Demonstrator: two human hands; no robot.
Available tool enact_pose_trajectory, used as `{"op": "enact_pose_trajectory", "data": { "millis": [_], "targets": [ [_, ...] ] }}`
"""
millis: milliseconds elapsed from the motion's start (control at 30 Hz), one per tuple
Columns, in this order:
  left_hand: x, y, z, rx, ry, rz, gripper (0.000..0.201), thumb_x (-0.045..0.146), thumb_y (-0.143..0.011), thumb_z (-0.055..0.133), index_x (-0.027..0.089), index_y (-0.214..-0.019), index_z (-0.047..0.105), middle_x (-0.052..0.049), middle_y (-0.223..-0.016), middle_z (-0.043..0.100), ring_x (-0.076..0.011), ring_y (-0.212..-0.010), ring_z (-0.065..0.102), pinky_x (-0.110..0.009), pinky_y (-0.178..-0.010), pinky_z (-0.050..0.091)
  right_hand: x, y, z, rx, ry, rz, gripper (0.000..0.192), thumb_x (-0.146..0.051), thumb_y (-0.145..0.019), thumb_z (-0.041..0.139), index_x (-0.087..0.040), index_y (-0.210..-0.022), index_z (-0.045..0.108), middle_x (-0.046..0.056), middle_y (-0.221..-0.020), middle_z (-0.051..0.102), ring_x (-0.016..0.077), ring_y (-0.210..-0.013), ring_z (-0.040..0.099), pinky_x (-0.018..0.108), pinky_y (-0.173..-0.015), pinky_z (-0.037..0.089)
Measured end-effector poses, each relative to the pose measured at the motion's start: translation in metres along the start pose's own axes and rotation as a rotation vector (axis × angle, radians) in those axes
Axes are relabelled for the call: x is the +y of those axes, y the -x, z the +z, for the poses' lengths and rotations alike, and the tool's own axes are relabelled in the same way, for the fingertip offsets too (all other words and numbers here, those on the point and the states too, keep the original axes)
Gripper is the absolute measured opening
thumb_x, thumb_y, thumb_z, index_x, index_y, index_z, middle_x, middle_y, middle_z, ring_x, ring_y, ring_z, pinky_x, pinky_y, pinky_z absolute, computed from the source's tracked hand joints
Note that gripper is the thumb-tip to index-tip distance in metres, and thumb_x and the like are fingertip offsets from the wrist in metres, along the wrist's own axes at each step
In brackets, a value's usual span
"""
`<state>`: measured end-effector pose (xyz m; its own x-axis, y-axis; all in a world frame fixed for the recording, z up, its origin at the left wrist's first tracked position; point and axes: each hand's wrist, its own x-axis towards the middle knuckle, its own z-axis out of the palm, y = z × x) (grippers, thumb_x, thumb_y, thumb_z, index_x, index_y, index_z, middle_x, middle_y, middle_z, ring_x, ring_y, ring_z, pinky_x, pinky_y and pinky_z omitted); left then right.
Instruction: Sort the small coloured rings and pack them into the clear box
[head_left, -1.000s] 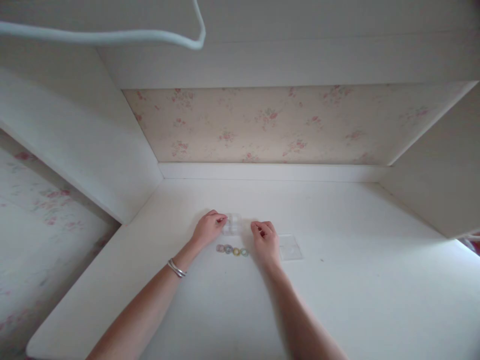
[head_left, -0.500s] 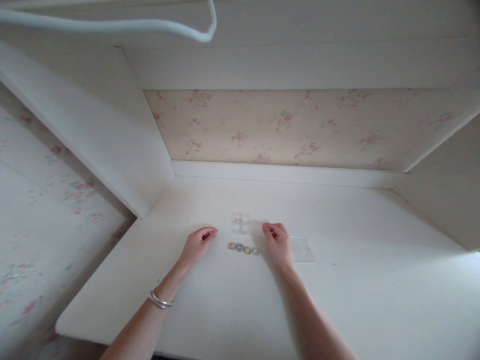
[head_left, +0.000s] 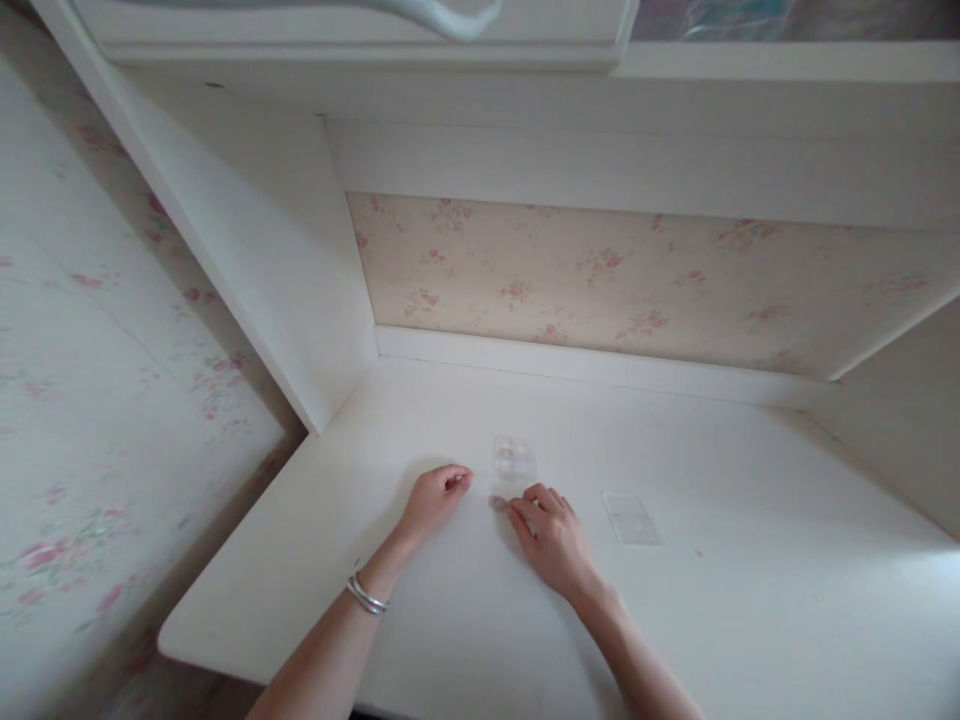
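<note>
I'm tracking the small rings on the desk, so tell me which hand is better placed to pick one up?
Probably the right hand: its fingertips sit right at the small rings, covering most of the row. The left hand rests curled on the desk, a little apart from them.

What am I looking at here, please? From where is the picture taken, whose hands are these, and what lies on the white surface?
One camera, worn on a person's head, looks forward and down, so both arms are that person's own. They rest on a white desk set in an alcove with flowered wallpaper. The left hand, with a bracelet at its wrist, lies loosely curled and holds nothing. The right hand covers a row of small rings; only one end shows at its fingertips. Behind sits a small clear box; its flat clear lid lies to the right.
</note>
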<state>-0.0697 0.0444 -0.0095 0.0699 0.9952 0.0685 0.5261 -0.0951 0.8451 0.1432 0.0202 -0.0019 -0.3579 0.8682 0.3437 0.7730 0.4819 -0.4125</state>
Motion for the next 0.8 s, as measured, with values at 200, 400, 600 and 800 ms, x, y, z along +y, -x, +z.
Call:
{"op": "enact_pose_trajectory", "data": {
  "millis": [200,400,600,800],
  "targets": [
    [-0.001,0.0,0.0,-0.007,-0.003,0.016,0.031,0.04,-0.085,0.045,0.021,-0.094,0.068,-0.001,-0.087,0.071,-0.0145,-0.074,0.063,-0.024,-0.069,0.047,-0.021,-0.012,-0.005,-0.095,0.2,-0.099,0.024,-0.03,-0.091,0.043,-0.03,-0.096,0.066,0.005,-0.09,0.058,0.0175,-0.075,0.05,0.031,-0.069,0.034],
    [-0.002,0.0,0.0,-0.001,-0.016,0.036,0.029,0.039,-0.085,0.046,0.023,-0.095,0.068,-0.001,-0.091,0.071,-0.0152,-0.078,0.064,-0.025,-0.074,0.047,-0.021,-0.02,0.0,-0.132,0.271,-0.138,0.021,-0.025,-0.09,0.046,-0.028,-0.089,0.067,0.005,-0.09,0.057,0.0181,-0.078,0.05,0.031,-0.068,0.034],
    [-0.001,0.0,-0.001,-0.006,-0.035,0.041,0.029,0.038,-0.086,0.044,0.024,-0.092,0.068,0.0,-0.088,0.071,-0.0152,-0.075,0.063,-0.024,-0.07,0.047,-0.024,-0.019,0.003,-0.128,0.229,-0.118,0.023,-0.023,-0.091,0.043,-0.025,-0.086,0.066,0.005,-0.092,0.057,0.0173,-0.079,0.051,0.031,-0.07,0.036],
    [-0.002,0.0,0.0,-0.013,-0.044,0.025,0.031,0.039,-0.086,0.044,0.023,-0.094,0.069,-0.001,-0.087,0.071,-0.0151,-0.073,0.063,-0.024,-0.067,0.045,-0.012,-0.028,0.007,-0.019,0.043,-0.033,0.024,-0.028,-0.091,0.042,-0.026,-0.092,0.066,0.004,-0.088,0.055,0.0158,-0.08,0.053,0.028,-0.072,0.041]
  ]
}}
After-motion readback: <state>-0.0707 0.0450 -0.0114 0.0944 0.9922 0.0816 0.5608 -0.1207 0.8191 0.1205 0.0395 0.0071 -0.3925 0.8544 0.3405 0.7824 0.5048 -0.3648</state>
